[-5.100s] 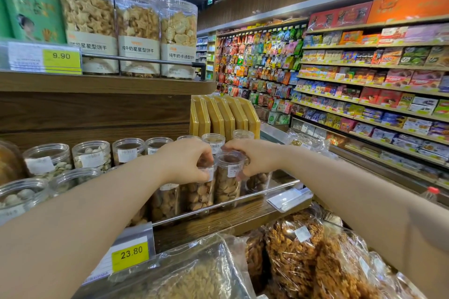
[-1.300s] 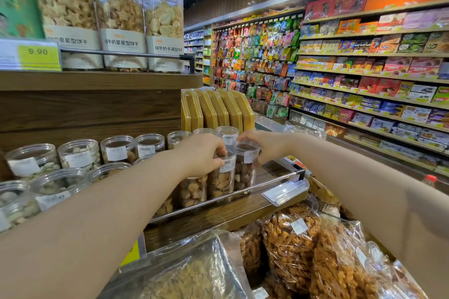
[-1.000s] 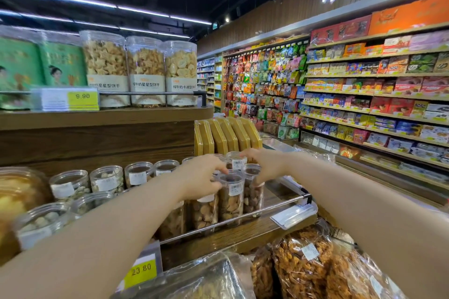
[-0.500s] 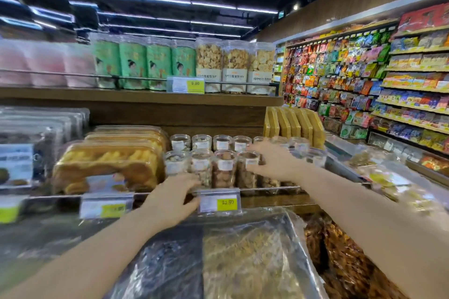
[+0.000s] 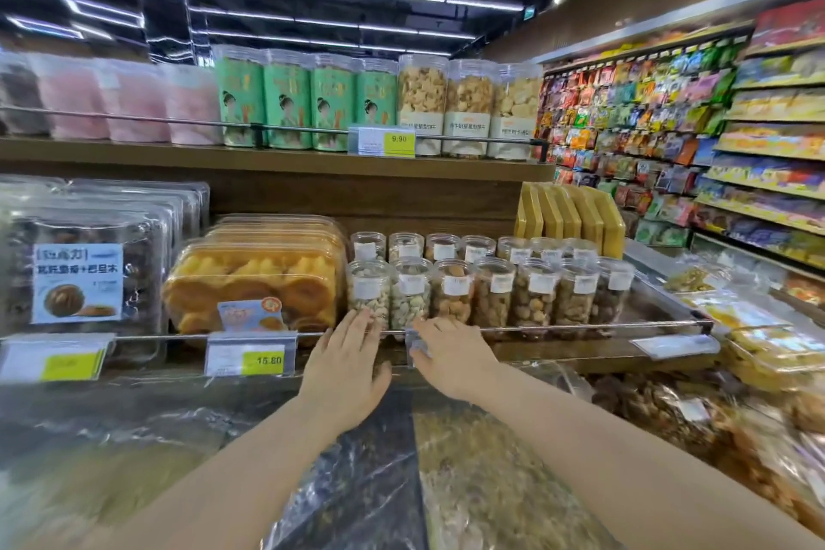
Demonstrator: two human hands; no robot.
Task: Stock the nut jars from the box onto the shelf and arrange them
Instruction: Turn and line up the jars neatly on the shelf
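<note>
Two rows of clear nut jars (image 5: 491, 290) with white labels stand on the wooden shelf (image 5: 580, 348) behind a metal rail (image 5: 558, 328). My left hand (image 5: 346, 364) reaches over the rail with straight fingers, and its fingertips touch the base of the front-left jar (image 5: 368, 288). My right hand (image 5: 451, 355) lies at the rail just right of it. Its thumb and fingers pinch a clear price tag holder (image 5: 414, 344) clipped to the rail. No box is in view.
Orange pastry trays (image 5: 254, 281) stand left of the jars and yellow boxes (image 5: 567, 214) behind them on the right. Tall biscuit canisters (image 5: 468, 103) fill the upper shelf. Bagged snacks (image 5: 491, 482) lie below my arms. A snack aisle (image 5: 714, 125) runs along the right.
My view has swung left and back from the shelf. Both hands came off the jar tops at the right end and dropped to the rail by the front-left jar.
</note>
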